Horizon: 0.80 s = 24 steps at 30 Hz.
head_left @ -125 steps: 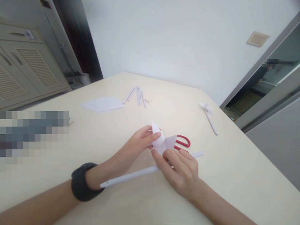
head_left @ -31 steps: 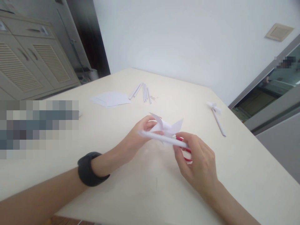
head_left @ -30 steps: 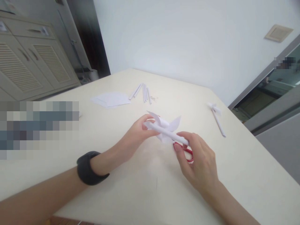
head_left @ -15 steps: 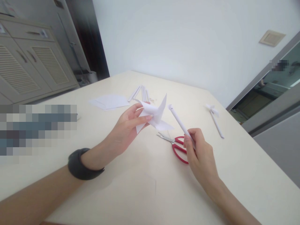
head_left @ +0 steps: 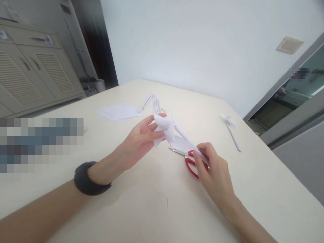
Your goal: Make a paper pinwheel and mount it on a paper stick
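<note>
My left hand [head_left: 140, 140] pinches a folded white paper pinwheel head [head_left: 165, 130] above the cream table [head_left: 131, 209]. My right hand [head_left: 215, 173] grips the lower end of a rolled white paper stick [head_left: 183, 136], whose far tip reaches behind the folded paper. Red-handled scissors [head_left: 188, 160] lie on the table just under my right hand, partly hidden by its fingers. A black band sits on my left wrist.
Flat white paper sheets [head_left: 117, 112] and several rolled paper sticks [head_left: 152, 102] lie at the far side. A finished paper pinwheel on a stick [head_left: 231, 131] rests at the right. Slatted cabinets [head_left: 32, 77] stand beyond the table's left edge.
My right hand has brought the stick's tip from beside the folded paper in behind it. My left hand turned the paper and lowered it slightly. The scissors have not moved.
</note>
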Tool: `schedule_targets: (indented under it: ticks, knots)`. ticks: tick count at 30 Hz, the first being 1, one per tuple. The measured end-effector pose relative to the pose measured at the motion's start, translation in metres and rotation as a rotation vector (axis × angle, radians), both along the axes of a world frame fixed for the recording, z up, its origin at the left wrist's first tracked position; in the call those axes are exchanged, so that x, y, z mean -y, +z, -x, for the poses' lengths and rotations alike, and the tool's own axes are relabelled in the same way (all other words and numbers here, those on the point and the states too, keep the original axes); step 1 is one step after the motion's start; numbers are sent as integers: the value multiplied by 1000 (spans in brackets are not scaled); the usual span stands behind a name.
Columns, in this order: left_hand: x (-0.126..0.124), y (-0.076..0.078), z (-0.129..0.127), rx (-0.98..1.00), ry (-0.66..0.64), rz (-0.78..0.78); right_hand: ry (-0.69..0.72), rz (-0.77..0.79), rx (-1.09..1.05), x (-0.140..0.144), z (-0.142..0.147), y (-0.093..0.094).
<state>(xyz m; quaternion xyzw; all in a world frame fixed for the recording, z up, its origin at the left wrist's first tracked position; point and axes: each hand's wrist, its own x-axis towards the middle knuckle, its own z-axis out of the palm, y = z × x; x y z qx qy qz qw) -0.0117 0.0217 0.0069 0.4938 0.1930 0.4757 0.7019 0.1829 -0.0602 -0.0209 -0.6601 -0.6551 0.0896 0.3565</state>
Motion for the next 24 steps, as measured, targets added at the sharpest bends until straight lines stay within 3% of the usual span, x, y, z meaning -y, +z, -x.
schedule_targets:
  ticks: [24]
  knots:
    - [0,-2,-2,-81,77,-57,-1,-53,77,2,3,3]
